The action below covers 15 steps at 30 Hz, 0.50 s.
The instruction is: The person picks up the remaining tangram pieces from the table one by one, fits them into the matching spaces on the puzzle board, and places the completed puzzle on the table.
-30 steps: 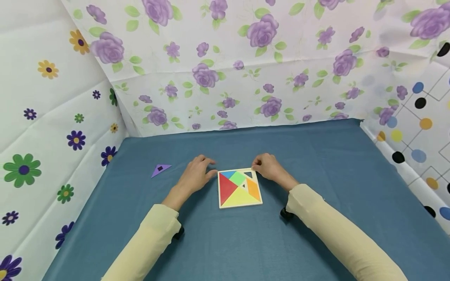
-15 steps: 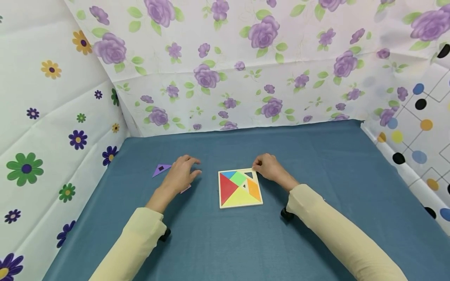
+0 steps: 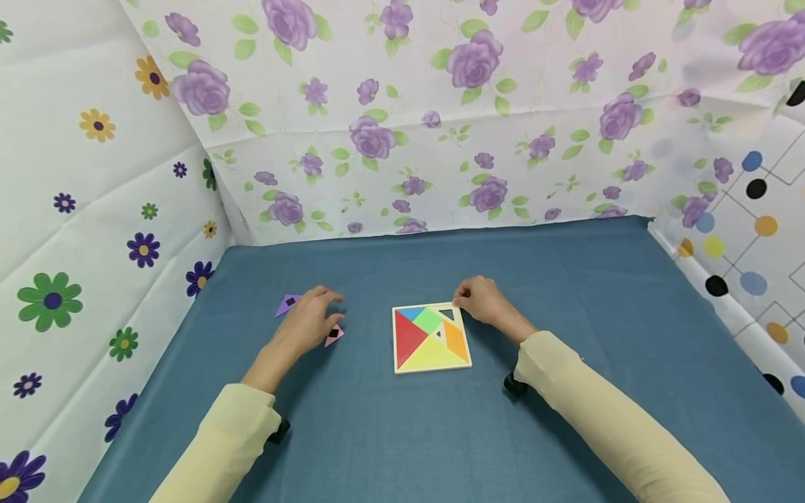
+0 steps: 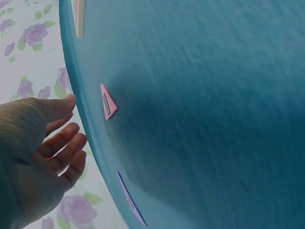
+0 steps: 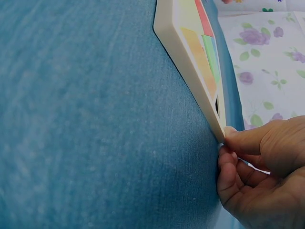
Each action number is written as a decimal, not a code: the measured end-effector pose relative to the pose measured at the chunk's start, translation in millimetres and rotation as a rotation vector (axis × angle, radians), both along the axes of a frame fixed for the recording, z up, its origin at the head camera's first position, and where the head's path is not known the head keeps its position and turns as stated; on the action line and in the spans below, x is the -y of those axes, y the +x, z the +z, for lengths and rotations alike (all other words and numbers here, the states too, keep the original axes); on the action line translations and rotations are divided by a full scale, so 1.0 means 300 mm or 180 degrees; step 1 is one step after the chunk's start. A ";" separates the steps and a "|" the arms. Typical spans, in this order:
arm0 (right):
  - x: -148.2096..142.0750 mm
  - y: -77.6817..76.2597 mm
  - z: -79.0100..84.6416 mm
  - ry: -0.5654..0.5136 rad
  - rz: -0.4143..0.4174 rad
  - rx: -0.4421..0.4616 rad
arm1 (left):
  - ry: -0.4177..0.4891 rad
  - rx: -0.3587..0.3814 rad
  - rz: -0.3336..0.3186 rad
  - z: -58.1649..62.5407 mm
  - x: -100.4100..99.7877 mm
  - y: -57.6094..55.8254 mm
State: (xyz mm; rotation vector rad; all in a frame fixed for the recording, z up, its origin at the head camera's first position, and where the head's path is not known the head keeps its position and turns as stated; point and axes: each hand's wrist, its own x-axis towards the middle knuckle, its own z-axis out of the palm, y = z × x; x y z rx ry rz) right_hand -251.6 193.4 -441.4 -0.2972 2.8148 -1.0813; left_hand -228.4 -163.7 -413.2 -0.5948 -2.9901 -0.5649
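Observation:
My left hand [image 3: 306, 323], its fingers spread and loosely bent, hovers over the cloth with nothing in it. Just by its thumb lies a small pink triangle piece [image 4: 112, 106] with a dark hole in it. A larger purple triangle piece [image 3: 282, 306], also holed, lies beyond the hand and is partly covered by it. At the far right corner of a wooden tangram tray [image 3: 434, 369], my right hand [image 3: 483, 300] pinches the rim between thumb and fingers. Red, yellow, blue, green and orange pieces sit in the tray, with two triangular gaps, one central and one at the held corner.
A blue cloth [image 3: 402, 440] covers the table. Floral sheets [image 3: 402, 105] hang along the back and left, and a dotted sheet [image 3: 748, 307] stands at the right. Black straps with devices sit on both wrists.
My left hand has moved left from beside the tray to over the loose pieces; the pink triangle has come into view under it. The right hand stays on the tray corner.

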 end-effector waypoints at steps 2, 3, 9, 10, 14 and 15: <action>0.000 0.001 0.001 0.0003 0.0016 -0.0002 | -0.0021 0.0016 -0.0002 -0.001 0.009 0.005; 0.001 0.002 0.001 -0.0002 0.0018 -0.0002 | -0.0028 0.0014 -0.0014 -0.001 0.013 0.007; 0.002 0.004 0.001 -0.0018 -0.0001 -0.0005 | -0.0026 -0.0059 -0.0161 -0.006 0.037 0.022; 0.003 0.004 0.001 -0.0014 -0.0009 -0.0006 | -0.0025 -0.0063 -0.0182 -0.008 0.040 0.024; 0.006 0.005 0.001 0.0000 -0.0030 0.0002 | -0.0051 -0.0043 -0.0227 -0.018 0.051 0.032; 0.006 0.005 0.001 0.0001 -0.0032 0.0002 | -0.0061 -0.0031 -0.0232 -0.021 0.054 0.034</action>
